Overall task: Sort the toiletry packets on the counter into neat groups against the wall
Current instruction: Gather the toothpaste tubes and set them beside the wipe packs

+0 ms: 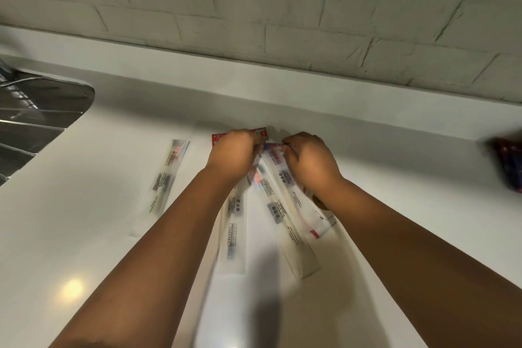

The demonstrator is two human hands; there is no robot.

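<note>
Several long, white, translucent toiletry packets (285,206) fan out on the white counter (84,234), their far ends gathered under my hands. My left hand (231,154) has its fingers curled over the tops of the left packets. My right hand (309,161) pinches the far end of one packet. A red sachet (217,137) shows behind my left hand, close to the wall ledge. One more long packet (166,175) lies apart to the left. The picture is blurred by motion.
A metal sink (36,118) is set into the counter at the far left. A dark red and blue package (508,164) lies at the right edge. A white ledge (282,87) runs below the white brick wall (254,8).
</note>
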